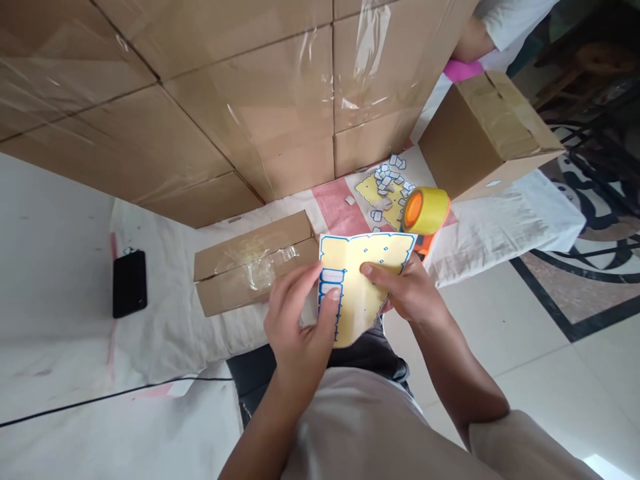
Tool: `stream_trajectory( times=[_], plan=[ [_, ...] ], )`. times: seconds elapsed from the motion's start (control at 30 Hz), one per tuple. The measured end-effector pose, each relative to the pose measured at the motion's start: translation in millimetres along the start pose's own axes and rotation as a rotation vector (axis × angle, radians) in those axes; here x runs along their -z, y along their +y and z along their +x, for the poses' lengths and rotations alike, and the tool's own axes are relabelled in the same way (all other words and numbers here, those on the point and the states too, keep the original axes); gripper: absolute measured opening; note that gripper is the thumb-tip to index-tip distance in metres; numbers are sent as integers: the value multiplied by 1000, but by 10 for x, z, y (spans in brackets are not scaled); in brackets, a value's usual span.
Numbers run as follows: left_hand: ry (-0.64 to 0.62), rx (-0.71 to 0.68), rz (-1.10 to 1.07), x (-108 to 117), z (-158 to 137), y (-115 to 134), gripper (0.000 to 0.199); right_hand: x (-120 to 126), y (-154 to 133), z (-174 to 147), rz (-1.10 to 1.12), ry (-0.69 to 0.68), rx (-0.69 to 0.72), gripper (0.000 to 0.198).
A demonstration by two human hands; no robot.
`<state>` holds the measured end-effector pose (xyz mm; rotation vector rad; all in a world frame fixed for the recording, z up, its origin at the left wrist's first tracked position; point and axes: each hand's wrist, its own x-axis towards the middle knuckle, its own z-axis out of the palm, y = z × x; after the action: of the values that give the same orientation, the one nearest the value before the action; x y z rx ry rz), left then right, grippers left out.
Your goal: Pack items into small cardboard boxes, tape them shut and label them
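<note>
A yellow paper sheet [357,293] with blue outlines is held up in front of my body. My right hand [413,287] grips its right side, thumb flat on the front and the other fingers behind. At the left edge, my left hand [297,317] has its thumb on the front, over a column of blue-edged white rectangles [332,276], and its index fingertip at the rim. Past the sheet, small blue-edged white paper pieces [387,179] lie heaped on another yellow sheet [367,190]. A yellow tape roll [431,209] on an orange dispenser stands beside them.
Taped cardboard boxes [250,100] are stacked like a wall ahead. A long carton [255,270] lies left of my hands, a black phone [130,283] farther left. Another carton [485,133] stands at right on the cloth-covered surface [505,220]. Another person's arm [473,41] shows behind it.
</note>
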<state>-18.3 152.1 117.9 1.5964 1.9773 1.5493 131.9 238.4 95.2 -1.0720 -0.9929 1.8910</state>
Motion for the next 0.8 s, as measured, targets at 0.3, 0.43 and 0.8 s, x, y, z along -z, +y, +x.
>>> stream_trajectory(
  times=[0.3, 0.43, 0.8],
  plan=[
    [17, 218, -45, -44, -20, -20, 17, -145, 44, -33, -35, -79, 102, 27],
    [16, 302, -99, -40, -21, -24, 9, -134, 72, -12, -46, -77, 84, 27],
    [-115, 471, -405, -81, 47, -35, 14, -63, 152, 52, 25, -126, -8, 27]
  ],
)
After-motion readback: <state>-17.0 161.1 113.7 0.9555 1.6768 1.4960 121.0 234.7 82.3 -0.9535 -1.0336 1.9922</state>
